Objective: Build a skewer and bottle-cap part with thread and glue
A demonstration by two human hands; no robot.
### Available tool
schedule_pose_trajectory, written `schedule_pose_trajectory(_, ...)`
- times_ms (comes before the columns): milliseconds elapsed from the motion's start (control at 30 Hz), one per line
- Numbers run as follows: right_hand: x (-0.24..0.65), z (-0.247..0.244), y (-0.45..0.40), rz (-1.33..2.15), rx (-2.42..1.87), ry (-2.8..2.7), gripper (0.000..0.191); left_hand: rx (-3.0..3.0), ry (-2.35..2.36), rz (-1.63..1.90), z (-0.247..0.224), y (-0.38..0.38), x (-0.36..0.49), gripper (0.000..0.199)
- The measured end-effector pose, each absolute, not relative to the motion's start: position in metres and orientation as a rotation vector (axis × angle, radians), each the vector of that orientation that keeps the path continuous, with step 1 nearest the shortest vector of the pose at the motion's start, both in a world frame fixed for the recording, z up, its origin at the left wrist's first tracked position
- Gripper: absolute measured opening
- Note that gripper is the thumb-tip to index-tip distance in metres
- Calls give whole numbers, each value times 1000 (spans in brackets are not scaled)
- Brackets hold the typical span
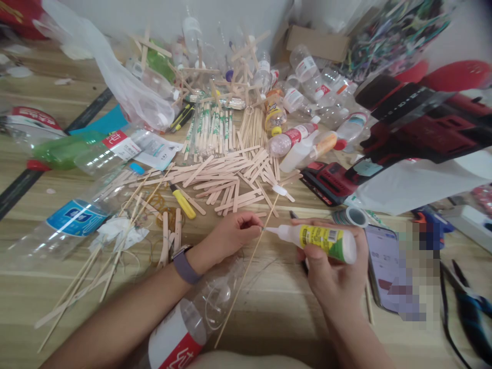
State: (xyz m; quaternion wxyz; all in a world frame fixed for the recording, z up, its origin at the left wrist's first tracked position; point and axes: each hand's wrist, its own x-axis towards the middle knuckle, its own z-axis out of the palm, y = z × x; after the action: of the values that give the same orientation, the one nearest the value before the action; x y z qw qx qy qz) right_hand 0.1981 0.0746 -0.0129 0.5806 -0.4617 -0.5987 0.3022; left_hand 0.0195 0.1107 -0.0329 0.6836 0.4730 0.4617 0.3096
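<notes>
My left hand (242, 230), with a watch on the wrist, pinches at a long bamboo skewer (243, 279) that slants up from the table's near edge. In my right hand (332, 279) is a white glue bottle (326, 242) with a yellow-green label, lying sideways. Its thin nozzle points left and its tip is at the skewer beside my left fingertips. The skewer's far end meets a small white piece (280, 190) near the craft sticks. Below my left forearm lies a clear plastic bottle (177, 333) with a red and white label. Any thread between my fingertips is too fine to make out.
Loose craft sticks (223, 177) spread across the middle, with clear bottles (305, 66) behind. A red and black power drill (418, 128) stands at right, near a phone (384, 271) and pliers (471, 302). More skewers (82, 277) and a blue-labelled bottle (73, 220) lie left.
</notes>
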Motion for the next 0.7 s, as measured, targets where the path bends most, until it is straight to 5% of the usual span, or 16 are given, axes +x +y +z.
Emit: schedule_pose_trajectory(700,199,-10,76,701,-1106,-1400,24,1082,1036,695,-34,111,20,8)
